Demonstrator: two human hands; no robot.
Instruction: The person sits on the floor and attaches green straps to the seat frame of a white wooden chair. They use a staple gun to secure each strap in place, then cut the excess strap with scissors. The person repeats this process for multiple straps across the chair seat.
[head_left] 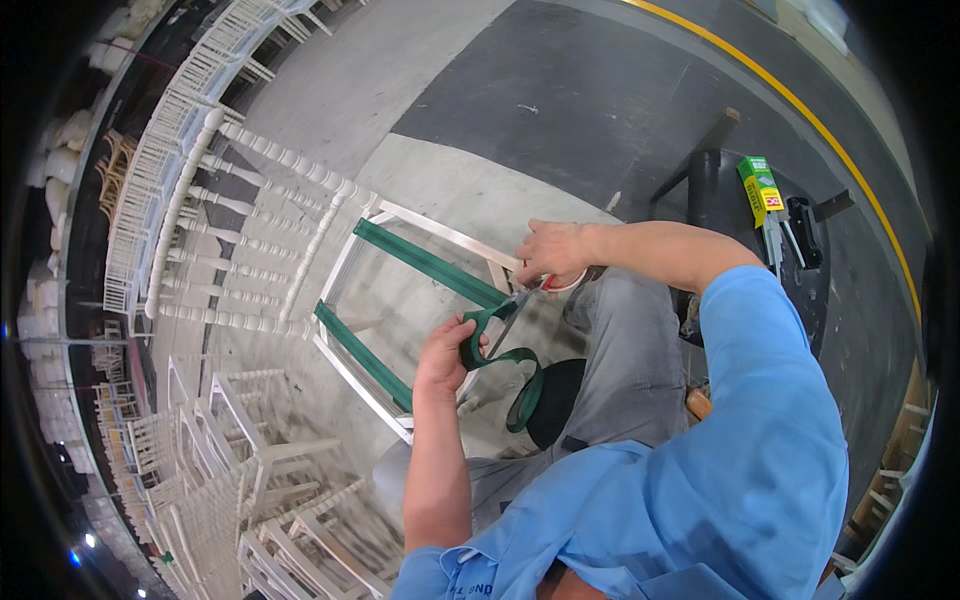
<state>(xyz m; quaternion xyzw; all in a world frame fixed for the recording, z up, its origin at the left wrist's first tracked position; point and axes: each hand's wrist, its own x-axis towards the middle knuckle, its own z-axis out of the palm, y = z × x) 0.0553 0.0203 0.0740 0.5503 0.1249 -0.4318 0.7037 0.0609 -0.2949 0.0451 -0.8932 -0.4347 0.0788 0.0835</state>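
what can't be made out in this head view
All in the head view:
Scissors' handles: partly covered by the right grip.
Black chair: partly covered by the blue sleeve.
Dark round thing: partly covered by the grey trousers.
White chairs, far left: too small to count.

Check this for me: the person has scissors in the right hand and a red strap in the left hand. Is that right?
Not quite: the strap is green, not red, as the head view shows. The rest is right: the scissors are in the right hand and the strap is in the left hand.
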